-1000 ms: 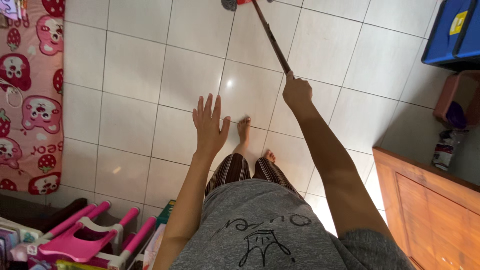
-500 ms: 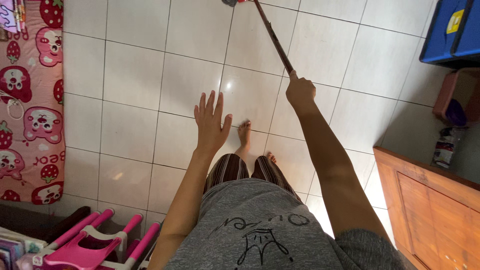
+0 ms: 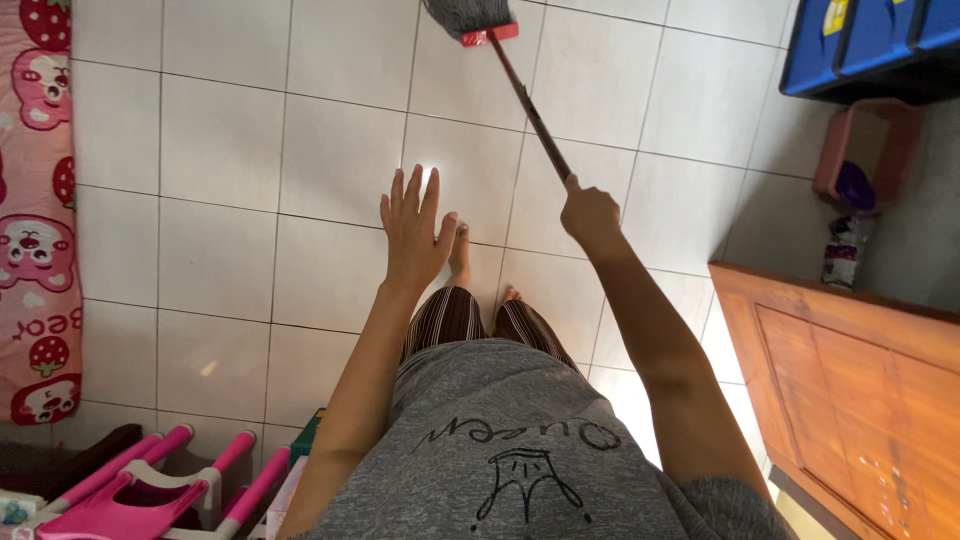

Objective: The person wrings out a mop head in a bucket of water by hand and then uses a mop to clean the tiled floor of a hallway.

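Note:
My right hand (image 3: 590, 213) is closed around the dark handle of a mop (image 3: 533, 112), whose grey head with a red clamp (image 3: 470, 18) rests on the pale floor tiles at the top of the view. My left hand (image 3: 413, 228) is held out flat over the floor, fingers spread, holding nothing. My bare feet (image 3: 462, 255) show below it, in front of striped trousers and a grey shirt.
A pink patterned mat (image 3: 38, 210) lies along the left edge. A pink plastic rack (image 3: 130, 492) stands at bottom left. A wooden door (image 3: 860, 390) is at the right, with a blue bin (image 3: 865, 45), a pink tub (image 3: 865, 155) and a small bottle (image 3: 842, 252) beyond it.
The view has tipped so the mop head now shows at the top. My right hand and the handle have shifted slightly toward me; my left hand stays spread.

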